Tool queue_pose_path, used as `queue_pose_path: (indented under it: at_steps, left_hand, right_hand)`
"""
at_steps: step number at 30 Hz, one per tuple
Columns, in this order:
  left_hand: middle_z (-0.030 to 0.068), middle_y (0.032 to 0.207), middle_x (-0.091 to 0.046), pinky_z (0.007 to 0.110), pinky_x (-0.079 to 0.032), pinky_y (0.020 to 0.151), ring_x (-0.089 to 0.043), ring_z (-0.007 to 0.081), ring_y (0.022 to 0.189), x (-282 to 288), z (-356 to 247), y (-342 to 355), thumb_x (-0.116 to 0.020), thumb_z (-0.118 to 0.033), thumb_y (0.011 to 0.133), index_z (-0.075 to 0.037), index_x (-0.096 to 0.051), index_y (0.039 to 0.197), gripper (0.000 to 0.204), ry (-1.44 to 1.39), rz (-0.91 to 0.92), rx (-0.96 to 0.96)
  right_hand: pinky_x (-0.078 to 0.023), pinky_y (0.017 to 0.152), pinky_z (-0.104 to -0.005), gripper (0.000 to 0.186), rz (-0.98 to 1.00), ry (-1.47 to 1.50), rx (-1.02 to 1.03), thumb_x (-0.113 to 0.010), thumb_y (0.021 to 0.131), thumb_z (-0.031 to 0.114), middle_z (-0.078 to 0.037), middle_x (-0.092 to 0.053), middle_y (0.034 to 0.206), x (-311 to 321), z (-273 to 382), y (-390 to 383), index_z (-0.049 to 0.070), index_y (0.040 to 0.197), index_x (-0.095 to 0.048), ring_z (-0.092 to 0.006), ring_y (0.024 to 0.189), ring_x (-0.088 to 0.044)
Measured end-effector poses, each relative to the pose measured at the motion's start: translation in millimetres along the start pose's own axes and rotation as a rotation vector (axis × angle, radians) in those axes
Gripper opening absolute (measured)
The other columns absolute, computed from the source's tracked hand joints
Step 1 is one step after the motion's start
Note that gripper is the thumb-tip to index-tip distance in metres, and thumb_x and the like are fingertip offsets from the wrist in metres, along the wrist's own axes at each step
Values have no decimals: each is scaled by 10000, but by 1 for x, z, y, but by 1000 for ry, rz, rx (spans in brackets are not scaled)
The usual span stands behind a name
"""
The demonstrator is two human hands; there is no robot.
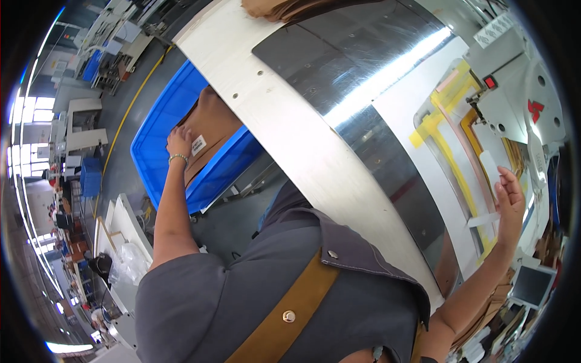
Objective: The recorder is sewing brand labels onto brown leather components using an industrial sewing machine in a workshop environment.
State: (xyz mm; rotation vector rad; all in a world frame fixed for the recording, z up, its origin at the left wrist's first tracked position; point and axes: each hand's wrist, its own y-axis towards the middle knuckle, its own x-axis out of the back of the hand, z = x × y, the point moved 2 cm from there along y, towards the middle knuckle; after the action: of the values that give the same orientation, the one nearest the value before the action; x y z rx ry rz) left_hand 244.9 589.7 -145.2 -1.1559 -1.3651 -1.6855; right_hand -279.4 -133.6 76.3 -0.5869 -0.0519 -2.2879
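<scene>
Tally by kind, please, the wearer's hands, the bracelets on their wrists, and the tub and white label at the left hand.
Hands: 2 (left hand, right hand)
Beaded bracelet: 1
Blue tub: 1
White label: 1
Total: 5

Background, quick pass: we see grey floor at left with a yellow line curving along it. Beyond that line, we note a blue crate and, higher up, pale workstations. Bright windows at far left; a glowing lamp strip low in the corner. We get a crumpled clear plastic bag lower left, and a grey-faced monitor lower right.
</scene>
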Motion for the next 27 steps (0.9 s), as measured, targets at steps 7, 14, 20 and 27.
queue_pose_path:
  at_steps: [7,14,20,27]
  left_hand:
    - [128,1263,-754,356,-542,1008,-707,240,1146,126,-245,113,-587,-103,1091,11,-723,1213,216,-878,-443,-254]
    - [116,1381,-712,440,-431,1192,-578,337,1411,209,-497,49,-585,-89,1064,-51,-728,1306,283,-1165,258,-1018]
    - [172,1704,-377,564,-205,1297,-221,443,1613,223,-596,-7,-665,-476,990,-122,-598,1520,640,-646,259,-1504]
    - [327,1683,-300,559,-190,1286,-232,498,1576,222,-641,-13,-535,-653,998,-30,-569,1511,807,-562,278,-1620]
  right_hand:
    - [-552,916,-317,442,-169,-499,99,-765,977,311,-93,-782,1119,56,19,33,-56,1224,-749,-132,1015,-701]
    - [-521,789,-263,201,14,-408,-19,-728,992,210,1,-754,967,-11,-16,84,61,1123,-763,-84,869,-660]
    - [-533,749,-325,177,-125,-147,33,-732,903,183,-81,-771,880,-16,-38,86,47,995,-798,-169,793,-689]
    - [-523,752,-320,179,-152,-162,93,-775,882,182,-63,-748,842,-25,-33,90,55,1008,-776,-173,781,-683]
